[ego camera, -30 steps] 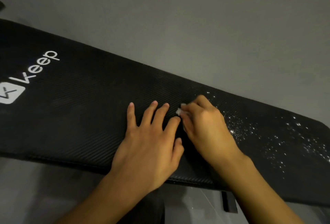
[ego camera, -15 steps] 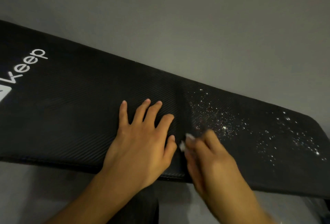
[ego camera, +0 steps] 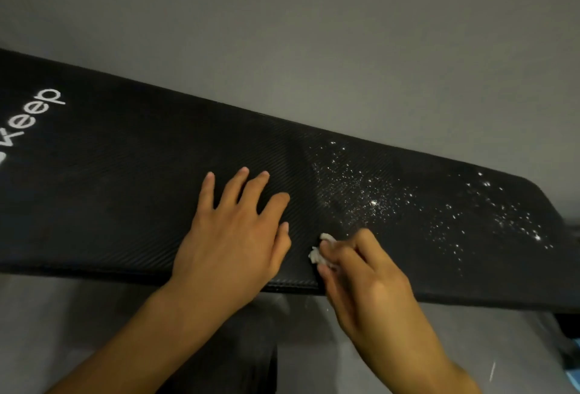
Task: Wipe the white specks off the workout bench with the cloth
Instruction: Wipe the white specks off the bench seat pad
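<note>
Black ribbed padding covers the whole bench (ego camera: 125, 205). It has a fine diagonal weave a bit like carbon fibre and rounded edges, and there's a white "Keep" logo (ego camera: 34, 117) at the far left end. The cloth (ego camera: 317, 254) is a tiny white wad, more like a scrunched tissue. It sits near the front edge of the pad, tucked under the curled fingertips of the right hand (ego camera: 367, 280), which pinches it so only a crumpled corner pokes out. It looks soft and basically weightless, so I'd guess it'll bunch up or shed if dragged hard over that grippy texture. Holding it balled under two or three fingertips, like now, seems the sensible way. The left hand (ego camera: 232, 236) is flat on the pad just left of it, fingers straight and spread, holding nothing and probably just bracing. The specks (ego camera: 370, 202) are mostly not dealt with yet. One dense sprinkle sits up and to the right of the cloth, and a looser scatter runs out to the right end of the pad. They look dry and crumbly, and I'd bet they lodge in the grooves, so wiping along the ribs should work better than across. The pad looks firm with a little give. Plain grey floor (ego camera: 345, 48) lies behind it all.
</note>
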Demonstrator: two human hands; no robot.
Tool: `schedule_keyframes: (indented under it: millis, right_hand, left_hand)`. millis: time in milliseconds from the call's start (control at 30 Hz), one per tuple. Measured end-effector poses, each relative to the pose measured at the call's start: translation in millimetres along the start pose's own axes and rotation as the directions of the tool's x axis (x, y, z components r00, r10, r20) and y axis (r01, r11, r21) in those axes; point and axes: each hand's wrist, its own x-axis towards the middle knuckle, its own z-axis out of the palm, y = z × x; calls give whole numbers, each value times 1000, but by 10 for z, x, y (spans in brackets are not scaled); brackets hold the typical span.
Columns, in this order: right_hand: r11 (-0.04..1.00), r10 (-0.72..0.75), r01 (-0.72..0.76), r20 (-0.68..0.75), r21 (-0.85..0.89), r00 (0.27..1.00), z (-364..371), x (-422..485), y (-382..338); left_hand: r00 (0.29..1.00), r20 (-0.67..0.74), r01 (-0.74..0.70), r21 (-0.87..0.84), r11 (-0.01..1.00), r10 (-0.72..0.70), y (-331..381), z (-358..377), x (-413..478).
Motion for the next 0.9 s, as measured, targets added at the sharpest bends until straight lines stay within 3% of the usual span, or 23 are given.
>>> schedule_keyframes:
  millis: [100, 233, 333, 500, 700, 900]
  right_hand:
    - [999, -12, 11, -24, -50, 1000, 101, 224, 115]
    - [991, 67, -79, -116, -106, 991, 217, 637, 251]
    - [977, 69, -86, -96, -195, 993, 208, 457, 119]
    - [989, 26, -30, -30, -148, 999, 89, 166, 51]
    - [977, 131, -149, -122, -152, 984, 299, 851, 166]
    - [970, 139, -150, -65, -193, 988, 169, 524, -30]
  left_hand:
    - [1000, 4, -17, -8, 1000, 17, 37, -19, 49]
    - [998, 55, -5, -44, 999, 8, 133, -107, 191]
    - [999, 43, -18, -79, 997, 21, 140, -88, 287]
    - [1000, 21, -15, -60, 998, 16, 133, 7, 236]
    - [999, 22, -25, -32, 999, 25, 124, 25, 226]
    - [999, 1, -41, -48, 998, 41, 94, 57, 220]
